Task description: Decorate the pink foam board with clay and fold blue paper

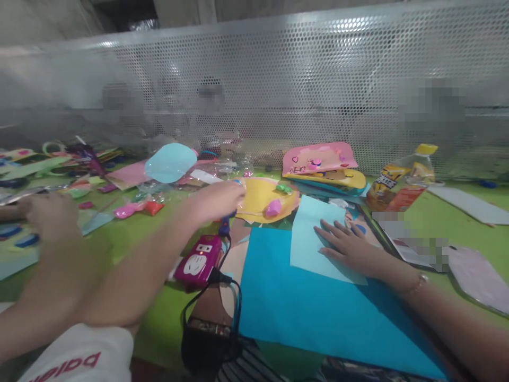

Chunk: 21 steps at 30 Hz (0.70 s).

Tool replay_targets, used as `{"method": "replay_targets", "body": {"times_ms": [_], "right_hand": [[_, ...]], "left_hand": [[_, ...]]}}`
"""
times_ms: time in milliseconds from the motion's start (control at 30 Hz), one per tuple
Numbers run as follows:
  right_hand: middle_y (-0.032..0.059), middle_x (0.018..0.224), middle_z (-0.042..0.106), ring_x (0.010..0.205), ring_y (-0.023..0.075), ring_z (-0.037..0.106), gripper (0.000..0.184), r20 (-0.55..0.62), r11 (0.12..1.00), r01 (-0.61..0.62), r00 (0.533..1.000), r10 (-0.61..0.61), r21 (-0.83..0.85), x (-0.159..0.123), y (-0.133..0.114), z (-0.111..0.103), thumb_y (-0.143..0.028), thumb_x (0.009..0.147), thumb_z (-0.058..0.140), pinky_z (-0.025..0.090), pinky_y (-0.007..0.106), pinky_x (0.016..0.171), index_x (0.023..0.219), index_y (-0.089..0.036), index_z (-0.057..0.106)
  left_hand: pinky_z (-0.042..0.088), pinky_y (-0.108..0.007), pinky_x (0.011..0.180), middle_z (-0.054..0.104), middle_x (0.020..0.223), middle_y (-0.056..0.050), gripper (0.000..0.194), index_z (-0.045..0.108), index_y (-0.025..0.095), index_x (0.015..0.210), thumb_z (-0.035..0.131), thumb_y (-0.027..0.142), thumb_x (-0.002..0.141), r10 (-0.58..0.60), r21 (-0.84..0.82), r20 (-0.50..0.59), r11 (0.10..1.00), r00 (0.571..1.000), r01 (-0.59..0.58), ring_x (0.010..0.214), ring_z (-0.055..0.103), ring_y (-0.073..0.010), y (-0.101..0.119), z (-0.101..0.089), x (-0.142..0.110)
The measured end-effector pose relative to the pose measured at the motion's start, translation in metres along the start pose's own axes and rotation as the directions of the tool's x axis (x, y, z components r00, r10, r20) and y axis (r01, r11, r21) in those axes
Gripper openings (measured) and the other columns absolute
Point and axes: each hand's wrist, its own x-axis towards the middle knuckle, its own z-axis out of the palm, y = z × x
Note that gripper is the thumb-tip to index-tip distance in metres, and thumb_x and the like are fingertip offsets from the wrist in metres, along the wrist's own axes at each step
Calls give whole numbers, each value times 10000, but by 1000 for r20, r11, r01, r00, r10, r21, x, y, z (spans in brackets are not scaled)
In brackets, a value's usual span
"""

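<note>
My right hand (350, 245) lies flat with fingers spread on a pale blue paper sheet (308, 249). Under that sheet is a larger bright blue paper (274, 286). Across from it, my left hand (228, 197) reaches to the left edge of a rounded yellow paper piece (256, 193). Its fingers point down, blurred and partly hidden, so any hold cannot be made out. On the yellow piece sit a pink clay lump (273, 207) and a green one (283, 188).
Below my left forearm lies a magenta power bank (204, 252) with black cables. A co-worker's blurred hand (51, 215) is at far left. Decorated pink paper (318, 159), a snack-filled bottle (401, 180) and a phone (479, 276) stand or lie rightward. Behind rises a perforated metal screen (278, 79).
</note>
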Motion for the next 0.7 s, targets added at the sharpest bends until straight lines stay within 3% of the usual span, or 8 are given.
{"method": "replay_targets", "body": {"times_ms": [100, 233, 367, 533, 700], "right_hand": [[102, 1459, 371, 1268, 374, 424, 536, -25, 1000, 2, 1000, -2, -17, 0, 0, 1, -498, 952, 297, 349, 628, 972, 1439, -276, 324], [101, 1465, 360, 1273, 377, 416, 547, -5, 1000, 0, 1000, 0, -15, -1, 0, 1, -506, 953, 285, 352, 629, 968, 1444, -266, 314], [108, 1464, 361, 1274, 374, 415, 549, -4, 1000, -5, 1000, 5, -9, -1, 0, 0, -509, 953, 286, 345, 628, 971, 1447, -271, 305], [114, 1469, 350, 1281, 382, 402, 558, 25, 1000, 4, 1000, -4, 8, -1, 0, -2, -512, 957, 260, 339, 634, 974, 1449, -253, 303], [94, 1495, 305, 1302, 376, 374, 565, 47, 1000, -4, 999, 3, 30, -2, 3, 1, -524, 953, 260, 327, 630, 985, 1465, -285, 247]], "left_hand": [[431, -360, 794, 648, 915, -94, 188, 653, 152, 850, 570, 321, 835, -115, 101, 69, 989, 991, 108, 883, 589, -245, -41, -4, 23], [475, -393, 813, 612, 1018, -73, 283, 600, 133, 1016, 546, 382, 892, -183, 180, 119, 971, 976, 160, 902, 589, -193, -68, 21, 36], [472, -434, 873, 574, 1152, -92, 304, 568, 151, 1131, 535, 357, 909, -156, 219, 134, 968, 979, 125, 1009, 572, -217, -82, 38, 42], [449, -447, 908, 542, 1251, -99, 360, 514, 180, 1254, 509, 317, 922, -101, 243, 133, 968, 986, 66, 1064, 561, -237, -95, 42, 44], [444, -367, 866, 560, 1265, -113, 413, 517, 218, 1289, 425, 165, 889, -99, 282, 89, 957, 991, 70, 1071, 567, -267, -85, 39, 44]]}}
